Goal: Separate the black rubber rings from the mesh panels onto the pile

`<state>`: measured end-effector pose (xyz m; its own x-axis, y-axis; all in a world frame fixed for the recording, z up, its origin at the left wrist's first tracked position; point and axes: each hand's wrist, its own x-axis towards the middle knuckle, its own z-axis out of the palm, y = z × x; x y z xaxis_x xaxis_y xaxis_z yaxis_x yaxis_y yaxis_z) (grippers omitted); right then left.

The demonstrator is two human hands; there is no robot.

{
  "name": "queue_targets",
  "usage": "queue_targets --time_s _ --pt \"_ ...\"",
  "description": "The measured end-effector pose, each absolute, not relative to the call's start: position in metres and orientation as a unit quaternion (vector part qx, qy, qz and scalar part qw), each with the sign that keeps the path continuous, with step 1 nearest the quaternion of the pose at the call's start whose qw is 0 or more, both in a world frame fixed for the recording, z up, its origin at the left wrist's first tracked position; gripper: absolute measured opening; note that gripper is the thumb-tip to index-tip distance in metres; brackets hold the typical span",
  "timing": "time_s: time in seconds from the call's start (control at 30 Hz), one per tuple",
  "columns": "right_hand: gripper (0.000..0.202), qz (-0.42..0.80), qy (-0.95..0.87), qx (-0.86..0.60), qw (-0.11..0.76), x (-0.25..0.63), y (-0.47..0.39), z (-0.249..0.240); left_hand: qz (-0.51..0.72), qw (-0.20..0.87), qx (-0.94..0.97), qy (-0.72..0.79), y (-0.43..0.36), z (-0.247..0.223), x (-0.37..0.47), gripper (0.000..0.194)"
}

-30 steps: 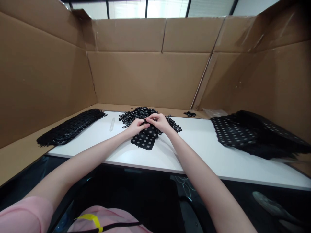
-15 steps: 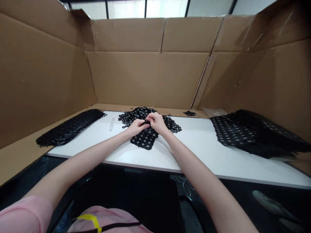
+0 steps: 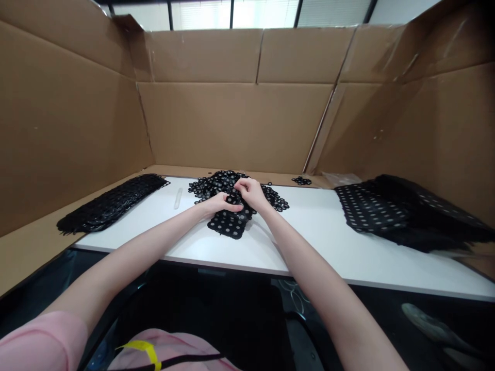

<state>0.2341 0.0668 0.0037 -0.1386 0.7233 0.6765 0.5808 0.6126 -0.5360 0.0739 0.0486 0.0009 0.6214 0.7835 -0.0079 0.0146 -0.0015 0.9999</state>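
My left hand [image 3: 221, 204] is closed on a black perforated sheet [image 3: 228, 225] with rows of round holes, its thumb laid across the front. The sheet's lower end rests on the white table. At the sheet's upper part my right hand [image 3: 251, 194] has thumb and forefinger pinched together; what sits between the fingertips is too small to make out. Behind and beside both hands spreads a pile of small black rings [image 3: 277, 200].
A long black stack of stringy sheets [image 3: 112, 203] lies at the left. More perforated black sheets [image 3: 371, 208] are heaped at the right. A clear plastic strip [image 3: 178, 198] and a small ring cluster [image 3: 301, 181] lie on the table [image 3: 309, 232]. Cardboard walls [image 3: 232, 123] enclose it.
My left hand has shifted slightly down, its thumb now farther right across the sheet. The fingertips of my two hands, close together before, are a little farther apart.
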Motion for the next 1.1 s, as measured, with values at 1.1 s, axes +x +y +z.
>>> queue_targets --time_s 1.1 --pt "0.009 0.017 -0.806 -0.392 0.442 0.25 0.048 0.016 0.438 0.551 0.646 0.295 0.051 -0.007 0.064 0.033"
